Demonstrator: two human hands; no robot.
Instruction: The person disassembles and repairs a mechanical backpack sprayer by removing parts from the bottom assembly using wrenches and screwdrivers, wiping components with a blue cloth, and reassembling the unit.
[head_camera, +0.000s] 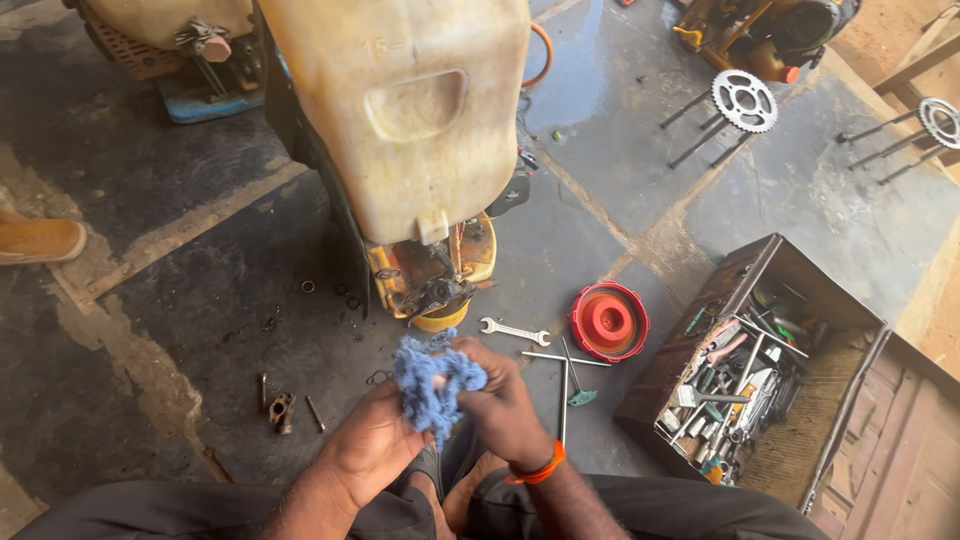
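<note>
1. Below the large cream plastic tank (400, 110), the left hand (370, 445) is curled about the lower part of the frayed blue cloth rag (432, 385); judged sound support, and should stay cupped underneath.
2. Right of the rag, the right hand (500, 400) is closed on its upper folds. Whether a small part sits inside cannot be told. Wiping is best done by twisting within the folds.
3. Further right of the tank, the silver open-ended spanner (515, 331) and red round plastic cap (609, 321) lie on the floor, near at hand.
</note>
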